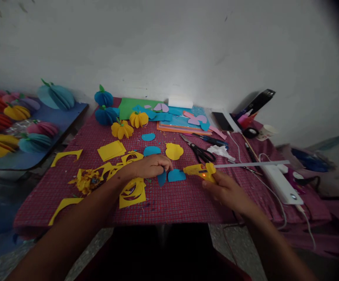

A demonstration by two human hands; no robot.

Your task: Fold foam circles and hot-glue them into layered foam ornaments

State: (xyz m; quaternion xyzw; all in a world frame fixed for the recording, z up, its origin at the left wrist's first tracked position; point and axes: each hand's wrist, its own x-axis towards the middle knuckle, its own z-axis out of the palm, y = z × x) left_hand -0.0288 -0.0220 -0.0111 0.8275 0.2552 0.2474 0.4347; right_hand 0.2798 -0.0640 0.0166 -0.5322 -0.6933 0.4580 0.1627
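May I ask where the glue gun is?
In the head view, the glue gun is right of centre, in the right hand, nozzle beside a blue paper piece.

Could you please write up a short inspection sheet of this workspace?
Surface: checked tablecloth, wrinkled toward the right.
Job's things: yellow glue gun, indicator lit, nozzle near a flat blue paper piece.
Clutter: yellow paper scraps, black-handled scissors.
Grips: left hand holds a raised blue piece; right hand holds the glue gun.
Cables: white cables around the white power strip.
Surroundings: wall behind; paper pumpkins on a blue table to the left.
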